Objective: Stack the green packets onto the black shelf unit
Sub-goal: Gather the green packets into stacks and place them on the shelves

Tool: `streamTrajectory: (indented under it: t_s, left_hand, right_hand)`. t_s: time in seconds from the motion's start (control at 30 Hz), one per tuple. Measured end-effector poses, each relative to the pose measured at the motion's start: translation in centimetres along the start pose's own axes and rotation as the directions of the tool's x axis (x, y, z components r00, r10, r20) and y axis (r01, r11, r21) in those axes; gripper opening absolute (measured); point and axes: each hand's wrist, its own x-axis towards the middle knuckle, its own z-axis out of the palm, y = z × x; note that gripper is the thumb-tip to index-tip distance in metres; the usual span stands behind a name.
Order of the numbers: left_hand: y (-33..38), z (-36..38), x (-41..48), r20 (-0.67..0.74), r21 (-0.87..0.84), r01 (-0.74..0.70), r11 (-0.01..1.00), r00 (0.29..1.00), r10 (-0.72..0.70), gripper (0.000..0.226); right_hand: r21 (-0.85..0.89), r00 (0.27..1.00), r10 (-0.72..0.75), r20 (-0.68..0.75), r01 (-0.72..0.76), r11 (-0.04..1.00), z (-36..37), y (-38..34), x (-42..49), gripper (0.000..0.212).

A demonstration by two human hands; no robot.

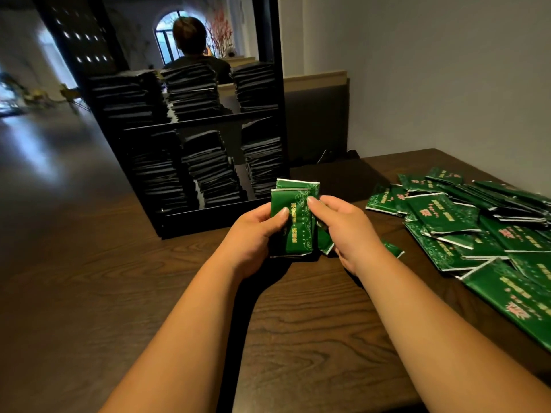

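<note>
We seem to be in a restaurant or teahouse: dark wood-grain worktop [298, 323], grey booth back [316, 120] right of the tall black shelf unit [208, 219], arched window [168, 37] and red branches [220, 31] behind it.

Both hands — left hand [253, 234], right hand [346, 231] — grip green packets [293, 219].

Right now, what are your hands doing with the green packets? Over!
Left hand and right hand both gripping one bundle of green packets. Black shelf unit straight ahead, stacks on both tiers. Loose pile at right; nothing between bundle and shelf.
</note>
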Motion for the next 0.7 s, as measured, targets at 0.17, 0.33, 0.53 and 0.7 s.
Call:
streamTrajectory:
  t_s: [0.17,0.33,0.53,0.7]
  left_hand:
    - [-0.1,-0.3,-0.5,0.0,0.0,-0.018,1.0,1.0,0.018,0.032]
    - [-0.1,-0.3,-0.8,-0.01,-0.019,-0.02,1.0,1.0,0.02,0.032]
    - [-0.2,-0.4,-0.7,-0.005,-0.035,-0.02,0.999,1.0,0.02,0.032]
    - [-0.5,-0.7,-0.1,-0.07,-0.092,-0.021,0.996,0.997,0.015,0.032]
  right_hand:
    - [-0.007,1.0,-0.02,-0.02,0.02,1.0,0.1,0.1,-0.3,0.047]
    - [-0.004,0.995,-0.047,-0.082,0.047,0.999,0.3,-0.5,-1.1,0.03]
    - [-0.028,0.983,-0.096,-0.159,0.093,0.995,0.4,-1.1,-1.6,0.032]
    - [-0.064,0.955,-0.171,-0.244,0.16,0.985,-0.1,-1.3,-1.4,0.035]
